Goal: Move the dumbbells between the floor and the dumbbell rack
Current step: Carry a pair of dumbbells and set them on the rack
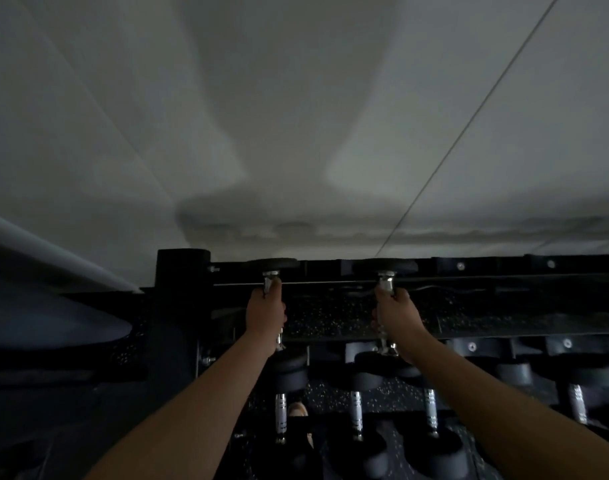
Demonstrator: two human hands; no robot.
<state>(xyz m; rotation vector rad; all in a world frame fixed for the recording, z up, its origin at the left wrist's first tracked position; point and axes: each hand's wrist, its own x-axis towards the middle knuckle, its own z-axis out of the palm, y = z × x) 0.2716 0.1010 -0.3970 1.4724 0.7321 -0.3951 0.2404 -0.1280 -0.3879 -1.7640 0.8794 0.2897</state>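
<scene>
Fingers (274, 286) of both hands are clenched around chrome dumbbell handles, one per hand. Left hand (265, 315) grasps the left dumbbell (272, 263), right hand (396, 311) grasps the right dumbbell (384, 265). Both sit at the top tier of the dumbbell rack (504, 327), far heads near the back rail, near heads overhanging the front edge.

Grip is centred on each handle, probably to keep the load balanced, so neither head tips. Arms are extended and parallel, dumbbells side by side but apart, which suits a symmetric lift or set-down. Cannot tell whether the weights rest on the tier or are just clear of it.

Materials: handles are polished metal, cylindrical, with flared collars at the ends; heads are matte black discs, rubber-looking. Rack frame is dark painted steel with visible bolts. The speckled black surface seen through the tier looks like rubber flooring.

Lower tier holds more dumbbells (356, 410) with ribbed chrome handles, lined up in a row. Lighting is dim, fine detail is lost.
</scene>
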